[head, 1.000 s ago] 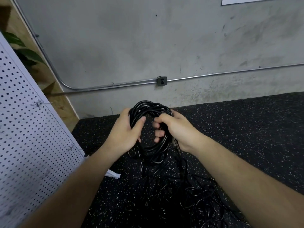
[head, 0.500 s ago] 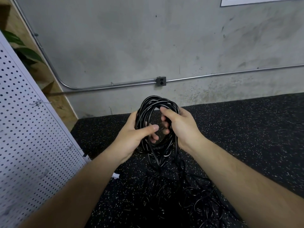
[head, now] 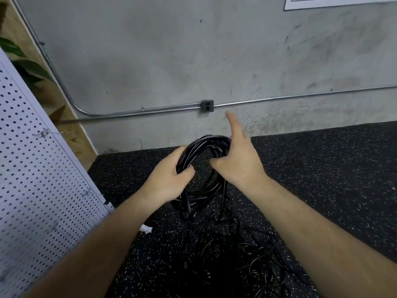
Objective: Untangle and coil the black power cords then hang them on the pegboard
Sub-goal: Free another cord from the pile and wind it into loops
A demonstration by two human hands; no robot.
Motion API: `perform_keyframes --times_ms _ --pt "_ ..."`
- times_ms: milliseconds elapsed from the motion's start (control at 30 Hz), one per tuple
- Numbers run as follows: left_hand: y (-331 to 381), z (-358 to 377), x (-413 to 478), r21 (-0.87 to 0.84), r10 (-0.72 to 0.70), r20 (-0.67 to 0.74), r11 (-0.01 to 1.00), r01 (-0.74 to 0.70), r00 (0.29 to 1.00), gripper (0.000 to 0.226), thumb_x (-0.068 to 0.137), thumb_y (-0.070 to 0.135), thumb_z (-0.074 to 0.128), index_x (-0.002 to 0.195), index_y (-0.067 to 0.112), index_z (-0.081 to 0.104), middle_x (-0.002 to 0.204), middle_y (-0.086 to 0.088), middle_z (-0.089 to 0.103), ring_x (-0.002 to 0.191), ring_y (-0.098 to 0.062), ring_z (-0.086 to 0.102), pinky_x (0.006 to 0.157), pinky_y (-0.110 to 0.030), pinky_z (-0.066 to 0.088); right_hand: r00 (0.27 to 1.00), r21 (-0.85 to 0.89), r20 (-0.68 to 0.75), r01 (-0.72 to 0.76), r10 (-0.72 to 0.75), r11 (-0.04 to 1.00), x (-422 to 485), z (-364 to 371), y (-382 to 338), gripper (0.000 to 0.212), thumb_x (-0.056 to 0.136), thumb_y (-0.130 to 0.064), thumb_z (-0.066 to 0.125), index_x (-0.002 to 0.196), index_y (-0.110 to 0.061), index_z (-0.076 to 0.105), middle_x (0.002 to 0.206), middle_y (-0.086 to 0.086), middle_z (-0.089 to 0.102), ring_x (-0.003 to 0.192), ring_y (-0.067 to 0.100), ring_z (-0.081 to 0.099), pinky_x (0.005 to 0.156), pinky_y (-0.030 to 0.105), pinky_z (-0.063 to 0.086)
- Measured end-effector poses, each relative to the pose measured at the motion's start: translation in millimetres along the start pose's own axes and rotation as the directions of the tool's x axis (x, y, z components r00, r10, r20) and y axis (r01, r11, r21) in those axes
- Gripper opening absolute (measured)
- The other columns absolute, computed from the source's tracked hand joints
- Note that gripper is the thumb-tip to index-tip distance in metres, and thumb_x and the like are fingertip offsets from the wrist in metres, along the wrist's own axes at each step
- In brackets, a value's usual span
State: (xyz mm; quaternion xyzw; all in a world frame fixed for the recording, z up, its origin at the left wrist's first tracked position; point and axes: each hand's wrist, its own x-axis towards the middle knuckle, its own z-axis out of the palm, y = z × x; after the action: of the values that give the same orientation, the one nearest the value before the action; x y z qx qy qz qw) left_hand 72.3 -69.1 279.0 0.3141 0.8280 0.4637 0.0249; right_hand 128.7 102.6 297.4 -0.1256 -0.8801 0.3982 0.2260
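**Finding one.** The coil of black power cord (head: 194, 152) sits upright at frame centre with its loops stacked. The left hand (head: 169, 179) holds its 9 o'clock side, fingers curled round the bundle and thumb across the front.

**Finding two — the change.** Half a second ago the right hand (head: 239, 163) was wrapped round the 3 o'clock side. It has now let go, fingers straight and spread, index finger aimed at 12 o'clock toward the wall outlet box (head: 207, 106) (blurred, so moving). I cannot tell whether its palm touches the loops.

**Consequence, as I judge it.** The coil hangs from the left hand alone, and the right is free to draw in more cord. Strands trail from the coil's 6 o'clock edge into the loose tangle (head: 232, 261) on the speckled rubber floor (head: 322, 179), so coiling is unfinished. The white pegboard (head: 36, 168) stands at 9 o'clock with its wire hook (head: 43, 133) bare — nothing hung yet.
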Motion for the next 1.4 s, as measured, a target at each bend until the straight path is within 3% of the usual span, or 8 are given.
perform_keyframes --times_ms 67,167,267,367,667,967,1233,1400 --pt "-6 2 1 0.063 0.080 0.041 0.995 -0.083 0.996 0.047 0.095 0.006 0.060 0.124 0.042 0.061 0.109 0.017 0.067 0.105 0.002 0.062 0.094 -0.020 0.049 0.961 -0.443 0.013 0.253 -0.275 0.860 3 0 6 0.108 0.076 -0.017 0.078 0.157 -0.042 0.012 0.138 -0.001 0.040 0.109 0.022 0.058 0.076 0.034 0.053" --pt "-14 4 1 0.085 0.171 0.130 0.980 -0.182 0.977 0.043 0.091 0.002 0.062 0.125 0.029 0.066 0.100 0.004 0.060 0.096 -0.012 0.062 0.085 -0.036 0.052 0.895 -0.475 0.251 0.446 -0.369 0.759 1 6 6 0.051 0.080 -0.022 0.070 0.129 -0.031 0.059 0.124 -0.004 0.064 0.118 0.022 0.058 0.100 0.039 0.047" --pt "-17 6 0 0.253 0.191 0.151 0.941 -0.225 0.970 0.048 0.088 0.009 0.065 0.126 0.039 0.064 0.095 0.013 0.057 0.089 -0.009 0.061 0.077 -0.034 0.050 0.912 -0.194 0.393 0.204 -0.115 0.959 0 6 7 0.008 0.081 -0.022 0.071 0.088 -0.023 0.068 0.080 -0.003 0.070 0.081 0.019 0.068 0.064 0.027 0.051" --pt "-13 8 -1 0.473 0.144 -0.002 0.872 -0.126 0.990 0.047 0.090 0.018 0.067 0.130 0.039 0.051 0.108 0.017 0.066 0.094 -0.010 0.066 0.086 -0.038 0.052 0.905 0.014 0.424 -0.032 0.023 0.999 6 -4 7 0.016 0.075 -0.016 0.082 0.086 -0.022 0.072 0.067 0.002 0.072 0.061 0.012 0.066 0.053 0.022 0.047" --pt "-12 5 10 -0.050 -0.293 0.119 0.952 0.301 0.949 0.029 0.075 0.013 0.086 0.096 0.023 0.069 0.090 -0.001 0.075 0.082 -0.012 0.072 0.073 -0.028 0.051 0.845 0.410 0.463 -0.472 0.268 0.780 7 -18 14 0.027 0.067 0.005 0.084 0.091 -0.003 0.073 0.049 0.004 0.052 0.044 0.017 0.050 0.061 0.034 0.053" --pt "-44 0 19 0.232 0.065 -0.020 0.971 -0.059 0.998 0.035 0.079 -0.007 0.065 0.091 0.026 0.065 0.098 0.014 0.058 0.090 -0.006 0.061 0.083 -0.033 0.051 0.581 0.378 0.807 -0.648 0.108 0.661 -4 -16 11 0.017 0.091 -0.004 0.063 0.075 -0.009 0.069 0.049 -0.005 0.042 0.065 0.018 0.053 0.070 0.028 0.059" --pt "-65 -31 7 0.168 0.037 0.199 0.983 -0.071 0.979 0.023 0.077 0.002 0.066 0.088 0.022 0.070 0.081 -0.003 0.070 0.077 -0.025 0.067 0.072 -0.046 0.053 0.518 0.269 0.855 -0.417 -0.016 0.868 -30 -7 -9 0.010 0.091 -0.004 0.067 0.096 -0.013 0.066 0.068 -0.004 0.062 0.078 0.012 0.068 0.082 0.033 0.057" --pt "-52 -35 7 0.074 -0.050 0.208 0.997 0.035 0.977 0.017 0.090 0.000 0.068 0.092 0.016 0.072 0.085 0.001 0.077 0.085 -0.017 0.074 0.082 -0.034 0.056 0.817 -0.018 0.576 0.053 -0.033 0.998 -21 -23 -14 0.008 0.094 -0.032 0.068 0.096 -0.025 0.066 0.077 -0.012 0.065 0.062 -0.005 0.059 0.059 0.012 0.044"
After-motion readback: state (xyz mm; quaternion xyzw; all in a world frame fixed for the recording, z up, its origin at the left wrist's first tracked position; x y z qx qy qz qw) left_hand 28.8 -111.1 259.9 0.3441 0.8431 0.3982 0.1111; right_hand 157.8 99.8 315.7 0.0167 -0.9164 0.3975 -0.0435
